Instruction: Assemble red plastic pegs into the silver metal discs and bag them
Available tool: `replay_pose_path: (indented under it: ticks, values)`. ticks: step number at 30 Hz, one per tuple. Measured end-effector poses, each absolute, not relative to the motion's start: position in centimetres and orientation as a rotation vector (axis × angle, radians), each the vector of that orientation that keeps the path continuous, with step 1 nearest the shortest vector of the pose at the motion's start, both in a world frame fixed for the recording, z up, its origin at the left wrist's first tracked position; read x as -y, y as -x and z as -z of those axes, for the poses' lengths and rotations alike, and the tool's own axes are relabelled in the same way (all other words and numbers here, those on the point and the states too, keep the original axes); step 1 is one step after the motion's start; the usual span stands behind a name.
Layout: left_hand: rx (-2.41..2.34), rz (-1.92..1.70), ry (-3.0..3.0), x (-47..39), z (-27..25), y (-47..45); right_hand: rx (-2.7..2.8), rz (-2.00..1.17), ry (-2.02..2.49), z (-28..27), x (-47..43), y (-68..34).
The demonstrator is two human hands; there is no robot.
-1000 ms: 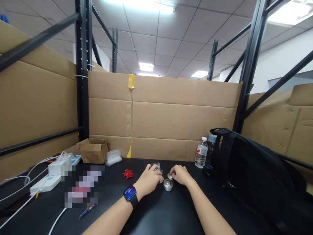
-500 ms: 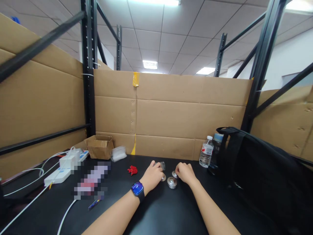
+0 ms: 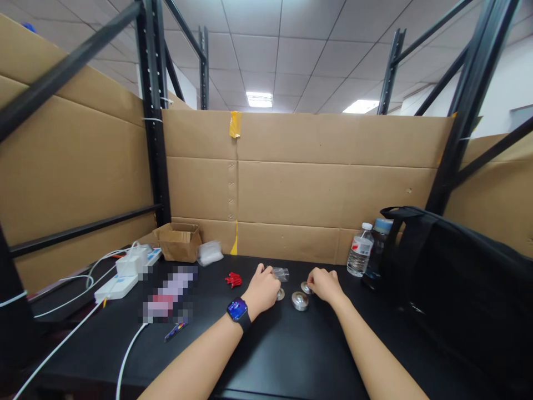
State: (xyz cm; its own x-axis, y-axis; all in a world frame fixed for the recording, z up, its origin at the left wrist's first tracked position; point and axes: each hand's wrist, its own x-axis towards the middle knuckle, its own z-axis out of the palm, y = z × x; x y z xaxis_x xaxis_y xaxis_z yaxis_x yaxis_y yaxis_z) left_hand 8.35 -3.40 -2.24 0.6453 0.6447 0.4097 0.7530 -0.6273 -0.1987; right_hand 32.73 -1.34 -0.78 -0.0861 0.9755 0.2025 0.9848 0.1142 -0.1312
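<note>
My left hand [image 3: 264, 289], with a dark smartwatch [image 3: 237, 309] on its wrist, is closed over the table with curled fingers. A small round metal piece [image 3: 280, 294] shows at the right edge of its fingertips, partly covered by them. Fingers of my right hand [image 3: 325, 285] pinch a second shiny metal disc [image 3: 306, 288] close to the tabletop. Between the hands and slightly nearer sits a thicker round silver metal piece [image 3: 300, 301]. Just beyond my left fingers lies a clear plastic item [image 3: 281, 274].
Red small pieces [image 3: 234, 279] lie left of my left hand. Further left are a pen [image 3: 175, 331], a power strip [image 3: 120, 284] with cables, a small cardboard box [image 3: 178, 244] and a clear plastic bag [image 3: 210, 253]. Bottles [image 3: 360, 251] and a black bag [image 3: 458, 289] stand right.
The camera view has shifted, so the whole scene sits slightly higher and further right. Both hands stay by the same metal pieces, with little visible movement over the table.
</note>
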Motion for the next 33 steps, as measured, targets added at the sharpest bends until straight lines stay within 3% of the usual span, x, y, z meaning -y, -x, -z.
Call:
replay_pose_path:
  ticks: [10, 18, 24, 33]
  values:
    - [1.109, 0.448, 2.491, 3.5, 2.8, -8.5, 2.255, 0.135, 1.867, 1.4, 1.2, -32.6]
    - [1.223, 0.696, 2.501, 3.6, 1.5, -6.6, 2.225, 0.118, 1.721, 1.6, 1.0, -32.9]
    - [1.357, 0.999, 2.475, 2.8, 1.1, -5.5, 2.156, -0.035, 1.367, 0.7, 2.3, -30.5]
    - [1.431, 1.155, 2.560, 2.3, 1.9, -6.2, 1.879, -0.268, 1.020, 0.6, 3.0, -27.7]
